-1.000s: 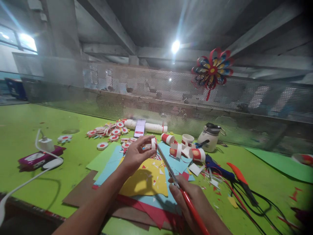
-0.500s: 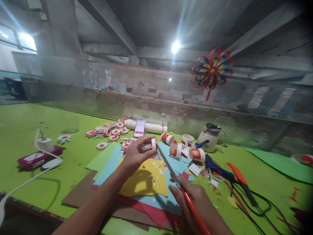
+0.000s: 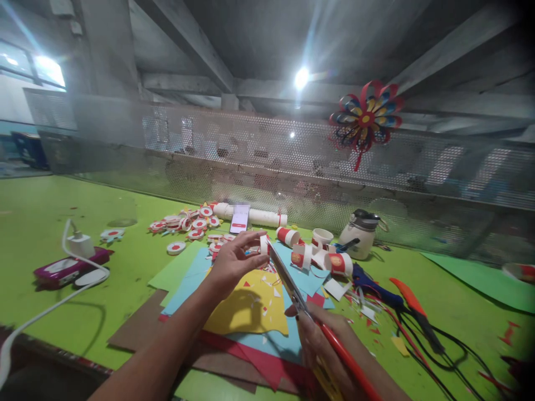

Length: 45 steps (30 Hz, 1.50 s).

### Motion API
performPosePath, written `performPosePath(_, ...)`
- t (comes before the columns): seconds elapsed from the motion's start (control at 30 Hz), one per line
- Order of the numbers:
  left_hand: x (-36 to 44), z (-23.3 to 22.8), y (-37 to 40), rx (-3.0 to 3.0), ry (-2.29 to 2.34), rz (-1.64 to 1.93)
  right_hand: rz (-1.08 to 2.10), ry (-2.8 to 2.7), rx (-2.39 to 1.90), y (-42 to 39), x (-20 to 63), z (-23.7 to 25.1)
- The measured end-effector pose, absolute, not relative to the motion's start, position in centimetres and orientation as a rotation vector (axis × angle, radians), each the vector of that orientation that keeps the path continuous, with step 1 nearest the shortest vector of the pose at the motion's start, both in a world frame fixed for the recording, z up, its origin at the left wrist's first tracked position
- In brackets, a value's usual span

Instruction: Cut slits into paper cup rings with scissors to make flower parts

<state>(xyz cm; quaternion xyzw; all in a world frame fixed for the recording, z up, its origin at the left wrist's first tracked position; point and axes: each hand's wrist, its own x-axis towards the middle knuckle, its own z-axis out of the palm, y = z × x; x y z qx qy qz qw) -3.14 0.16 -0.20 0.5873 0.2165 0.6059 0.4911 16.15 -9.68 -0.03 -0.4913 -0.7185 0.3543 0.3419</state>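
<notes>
My left hand pinches a small white and red piece of paper cup between thumb and fingers. In my right hand is a pair of scissors with red handles, its blades pointing up and away from me. The blade tips reach the right side of the cup piece; whether they touch it I cannot tell. Below the hands lies a yellow sheet sprinkled with red and white paper scraps, on top of blue paper. Several cut paper cups lie just beyond the scissors.
Finished-looking white and red discs are heaped behind, beside a phone leaning on a white tube. At right are a jar, an orange-handled tool and black cables. A purple power bank with a white cable sits left.
The scissors' handles have spread apart and a yellow inner part now shows below my right hand. My left hand keeps its hold on the cup piece, nearly unmoved.
</notes>
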Motion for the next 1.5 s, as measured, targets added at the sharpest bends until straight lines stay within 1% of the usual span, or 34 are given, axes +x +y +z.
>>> performPosePath(0.17, -3.2, 0.1, 0.1, 1.442, 0.524, 1.497, 0.898, -1.846, -1.248, -9.6, 16.2, 0.1)
performPosePath(0.33, -3.1, 0.2, -0.1, 1.434, 0.52, 1.495, 0.716, -1.882, -1.303, -10.1, 16.1, 0.4)
performPosePath(0.43, -3.1, 0.4, -0.3, 1.426, 0.512, 1.481, 0.669, -1.91, -1.329, -10.2, 15.9, 0.4)
performPosePath(0.67, -3.1, 0.1, -0.1, 1.421, 0.529, 1.502, 0.714, -1.895, -1.349, -9.7, 16.0, -0.2)
performPosePath(0.87, -3.1, 0.0, 0.0, 1.429, 0.53, 1.522, 0.677, -1.916, -1.333, -9.5, 16.0, -0.4)
performPosePath(1.1, -3.0, 0.2, -0.4, 1.527, 0.62, 1.594, 0.696, -1.936, -1.33, -9.5, 16.1, -0.3)
performPosePath(1.37, -3.0, 0.2, -0.4, 1.522, 0.586, 1.596, 0.588, -1.997, -1.314, -9.4, 16.3, -0.3)
performPosePath(1.5, -3.3, 0.2, -0.4, 1.533, 0.572, 1.586, 0.438, -2.062, -1.295, -9.0, 16.6, -0.7)
